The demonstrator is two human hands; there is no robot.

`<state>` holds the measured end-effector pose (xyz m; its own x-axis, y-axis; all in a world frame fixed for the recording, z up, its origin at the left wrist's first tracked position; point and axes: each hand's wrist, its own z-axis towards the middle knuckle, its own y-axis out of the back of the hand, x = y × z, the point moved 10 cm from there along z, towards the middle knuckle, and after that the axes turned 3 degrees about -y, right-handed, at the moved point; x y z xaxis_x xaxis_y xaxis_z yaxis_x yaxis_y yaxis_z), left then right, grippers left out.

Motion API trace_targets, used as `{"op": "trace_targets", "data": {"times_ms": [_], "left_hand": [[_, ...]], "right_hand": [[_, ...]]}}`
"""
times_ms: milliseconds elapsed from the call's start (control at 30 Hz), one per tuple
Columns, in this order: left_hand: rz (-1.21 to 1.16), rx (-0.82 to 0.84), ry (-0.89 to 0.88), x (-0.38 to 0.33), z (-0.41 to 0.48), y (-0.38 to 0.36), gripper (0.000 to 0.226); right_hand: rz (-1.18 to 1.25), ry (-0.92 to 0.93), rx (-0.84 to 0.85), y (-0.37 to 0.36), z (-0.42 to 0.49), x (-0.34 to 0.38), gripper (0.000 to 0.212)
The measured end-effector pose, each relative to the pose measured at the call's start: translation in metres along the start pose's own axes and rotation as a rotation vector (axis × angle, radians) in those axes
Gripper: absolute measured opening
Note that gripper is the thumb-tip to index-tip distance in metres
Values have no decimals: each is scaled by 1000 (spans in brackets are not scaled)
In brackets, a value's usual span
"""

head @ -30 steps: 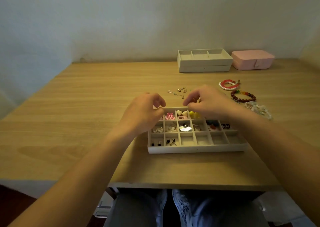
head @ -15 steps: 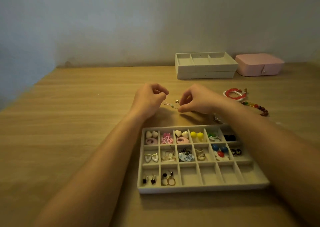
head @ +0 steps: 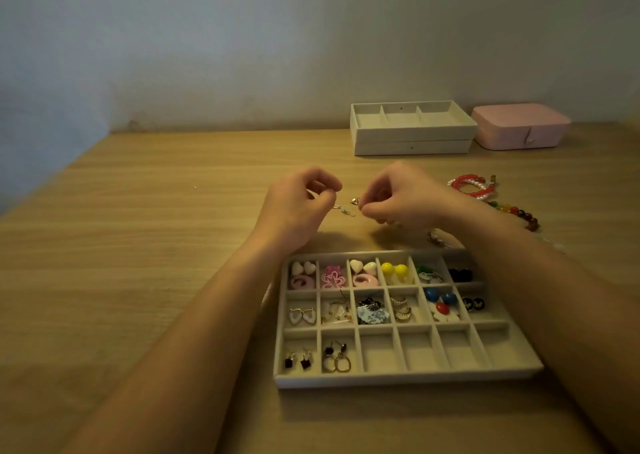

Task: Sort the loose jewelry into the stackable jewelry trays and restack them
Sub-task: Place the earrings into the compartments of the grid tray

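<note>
Jewelry tray (head: 408, 379): on surface (head: 138, 245), partly filled
Left grip (head: 298, 207): pinching loose earring (head: 344, 210)
Right grip (head: 401, 197): pinching gold charm (head: 355, 200)

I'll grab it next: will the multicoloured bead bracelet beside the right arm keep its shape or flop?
Probably floppy: the bracelet is separate round beads on a string, so it should sag from wherever it's pinched. The glossy beads look slippery and may roll a little on the smooth table if pushed.

Matt wood-grain table (head: 145, 280), velvety grey tray (head: 408, 377) — glossy beaded bracelets (head: 472, 186)
</note>
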<state>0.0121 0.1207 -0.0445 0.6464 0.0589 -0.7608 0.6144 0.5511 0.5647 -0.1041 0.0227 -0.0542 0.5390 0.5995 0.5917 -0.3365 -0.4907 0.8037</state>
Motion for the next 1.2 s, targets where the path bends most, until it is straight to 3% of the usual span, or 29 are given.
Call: {"op": "trace_targets", "data": {"times_ms": [167,367,833,1000,1200], "left_hand": [[-398,151,38,-22,-16,-13,13],[-689,218,51,-35,-24,-20,22],[-930,258,193,-35,-29,-27,18],[-879,235,198,-31,-28,-25,16],[-702,249,131,-35,-28,-21,24]], "right_hand": [[732,-28,40,10,-28,-8,15],[1146,-35,139,4,-43,0,27],[1157,1,38,10,-46,-4,28],[1073,-2,58,7,-46,-5,30],[973,28,83,5,-47,-1,13]]}}
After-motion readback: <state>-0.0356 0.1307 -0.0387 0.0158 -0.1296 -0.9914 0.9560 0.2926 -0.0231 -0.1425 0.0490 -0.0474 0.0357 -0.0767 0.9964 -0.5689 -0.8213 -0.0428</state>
